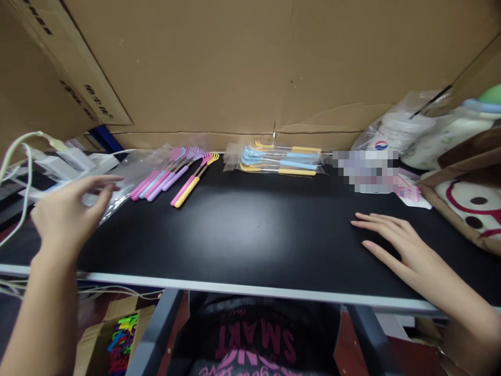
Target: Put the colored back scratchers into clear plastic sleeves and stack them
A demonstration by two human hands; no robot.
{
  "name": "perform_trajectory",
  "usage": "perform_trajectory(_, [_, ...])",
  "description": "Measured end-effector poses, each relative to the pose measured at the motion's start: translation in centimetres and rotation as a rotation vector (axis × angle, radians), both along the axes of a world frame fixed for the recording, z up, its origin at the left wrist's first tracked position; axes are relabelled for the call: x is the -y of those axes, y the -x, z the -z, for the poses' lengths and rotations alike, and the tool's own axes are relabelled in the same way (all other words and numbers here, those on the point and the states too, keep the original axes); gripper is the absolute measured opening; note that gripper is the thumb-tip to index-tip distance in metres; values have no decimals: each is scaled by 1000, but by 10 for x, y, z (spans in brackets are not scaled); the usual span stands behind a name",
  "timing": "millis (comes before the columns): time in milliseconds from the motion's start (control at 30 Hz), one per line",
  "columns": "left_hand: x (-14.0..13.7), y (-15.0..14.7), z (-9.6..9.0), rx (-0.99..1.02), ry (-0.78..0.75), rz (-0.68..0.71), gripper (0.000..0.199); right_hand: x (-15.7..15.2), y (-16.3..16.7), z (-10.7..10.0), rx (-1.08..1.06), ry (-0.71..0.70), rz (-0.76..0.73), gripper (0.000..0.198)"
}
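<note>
"So, where do the loose claw-ended sticks (175, 178) lie?"

"Left of centre on the black tabletop (254, 235), with pink, blue, purple and yellow handles slanting towards the person. More, the wrapped sticks (301, 156), lie farther back, near the cardboard wall (250, 62)."

"And the hands?"

"The left hand (72, 211) is by the clear plastic (117, 201), its fingers bent and the thumb near the forefinger; whether they pinch any of it, one cannot tell. The right hand (409, 248) grasps nothing, its fingers loosely spread at the right."

"What crowds them?"

"On the left, white plugs (80, 156) and trailing cables sit just beyond the left hand. On the right, a lidded cup (405, 128) in a clear bag fills the back corner, and a brown-edged bag (475, 201) with a cartoon face takes up the side. A pink-and-white card (410, 190) lies between that bag and a blurred patch."
</note>
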State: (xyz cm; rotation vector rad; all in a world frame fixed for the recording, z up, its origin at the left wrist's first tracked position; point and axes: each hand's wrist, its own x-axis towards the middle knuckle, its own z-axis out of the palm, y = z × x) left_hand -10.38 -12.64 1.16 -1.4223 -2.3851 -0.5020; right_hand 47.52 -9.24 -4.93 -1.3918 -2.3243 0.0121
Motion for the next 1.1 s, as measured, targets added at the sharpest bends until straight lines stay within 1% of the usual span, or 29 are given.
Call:
perform_trajectory(100, [-12,-40,-6,-41,-10,230,49,3,6,-4,7,-65,-17,31])
perform_trajectory(200, [-25,-73,-8,-99,-34,483,41,8,18,-17,9,-147,-39,27])
perform_trajectory(333, [-46,-105,-8,-219,-93,802,36,3,44,-48,64,-273,-150,26])
perform_trajectory(433, [-62,-124,-7,-304,-111,948,37,-14,69,-71,125,-322,-207,27])
perform_trajectory(467, [-68,-130,-7,-316,-114,971,36,-22,78,-77,140,-325,-210,30])
perform_trajectory(500, [-73,-136,-8,-322,-121,987,36,-30,86,-80,166,-299,-212,31])
perform_trajectory(567, [-82,-145,-10,-313,-137,1008,35,-47,100,-84,221,-253,-251,32])
perform_trajectory(700, [-94,-154,-10,-245,-154,1060,33,-72,113,-77,261,-192,-278,29])
perform_trajectory(833, [-101,-148,2,-178,-135,1073,31,-88,110,-64,204,-129,-252,29])
perform_trajectory(933, [-104,-142,10,-116,-66,1082,30,-95,103,-60,130,-3,-238,27])
perform_trajectory(1000, [-105,-139,12,-71,-24,1075,31,-99,98,-60,63,92,-236,27])
perform_trajectory(1100, [-106,-139,7,-5,36,1039,31,-101,93,-63,-70,201,-271,27])
